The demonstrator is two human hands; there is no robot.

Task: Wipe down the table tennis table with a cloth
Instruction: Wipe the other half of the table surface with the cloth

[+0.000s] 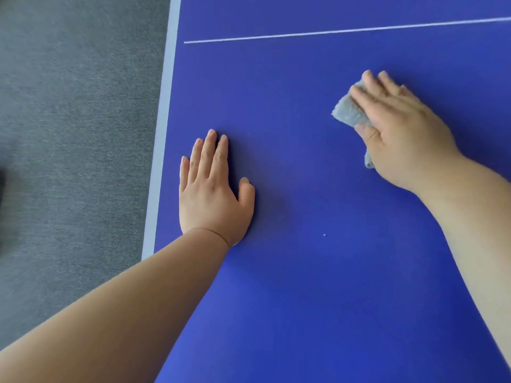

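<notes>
Crumpled grey cloth (pixel 349 111) on the blue table tennis table (pixel 318 272), right hand (pixel 401 134) pressing it flat with straight fingers, left hand (pixel 213 189) spread palm-down near the white edge line (pixel 161 134), grey carpet (pixel 77 134) beside.

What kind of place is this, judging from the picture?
Probably an indoor games or recreation room. The blue table tennis table has a white edge stripe and a thin white line across it, and grey carpet covers the floor beside it.

Likely games room: table tennis table (pixel 318 286), grey carpet (pixel 77 134).
</notes>
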